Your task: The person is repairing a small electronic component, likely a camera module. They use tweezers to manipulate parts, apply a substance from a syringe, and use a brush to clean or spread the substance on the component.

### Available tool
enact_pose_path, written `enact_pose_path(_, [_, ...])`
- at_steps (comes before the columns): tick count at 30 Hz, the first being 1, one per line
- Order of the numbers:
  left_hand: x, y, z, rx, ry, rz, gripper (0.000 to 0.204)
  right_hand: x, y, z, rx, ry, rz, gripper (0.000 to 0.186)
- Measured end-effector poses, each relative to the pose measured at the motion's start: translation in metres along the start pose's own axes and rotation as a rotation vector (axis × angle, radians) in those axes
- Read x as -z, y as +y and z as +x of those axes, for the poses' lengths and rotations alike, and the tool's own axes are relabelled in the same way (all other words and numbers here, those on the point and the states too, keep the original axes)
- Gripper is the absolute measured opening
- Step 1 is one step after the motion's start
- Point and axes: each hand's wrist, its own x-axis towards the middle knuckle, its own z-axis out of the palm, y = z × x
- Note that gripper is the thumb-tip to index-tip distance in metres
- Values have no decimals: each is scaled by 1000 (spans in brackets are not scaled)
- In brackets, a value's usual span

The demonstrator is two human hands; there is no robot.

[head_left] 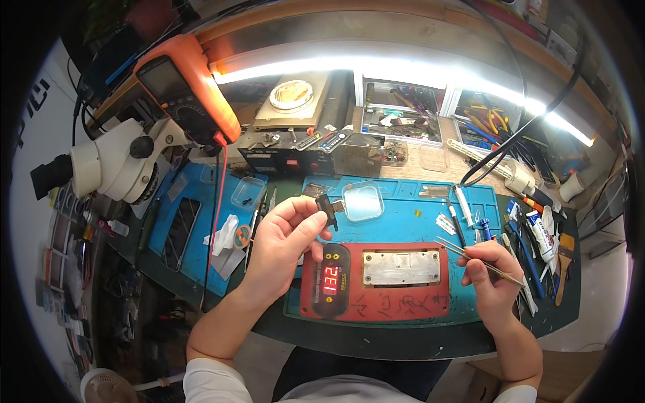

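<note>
My left hand [281, 240] pinches a small black part [326, 213] with a short flat tab on its right side, most likely an electronic component. It is held up above the left end of a red heating plate [396, 307]. That plate has a lit red display [330, 281] and a bare silver metal block [401, 269]. My right hand [494, 277] is closed around thin metal tweezers [454, 249], their tips apart and pointing left over the block's upper right corner. Nothing shows between those tips. Just beyond the black part lies a clear plastic box [363, 201].
A blue work mat [403, 228] lies beneath. Left stand a microscope [111, 164], an orange multimeter [188, 87] with hanging leads, and a dark phone-sized panel [181, 232]. Right are a white tube [539, 235], a brush [564, 258] and several tools. A black cable [514, 138] hangs at upper right.
</note>
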Motion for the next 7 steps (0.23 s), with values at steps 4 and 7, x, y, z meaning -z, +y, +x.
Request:
enact_pose_path(4, [-4,1,-1,-5,34,30,15,1,2,0,-15,6,9,20])
enact_pose_path(7, [-5,1,0,-2,45,42,14,1,0,-1,-16,-6,-9,21])
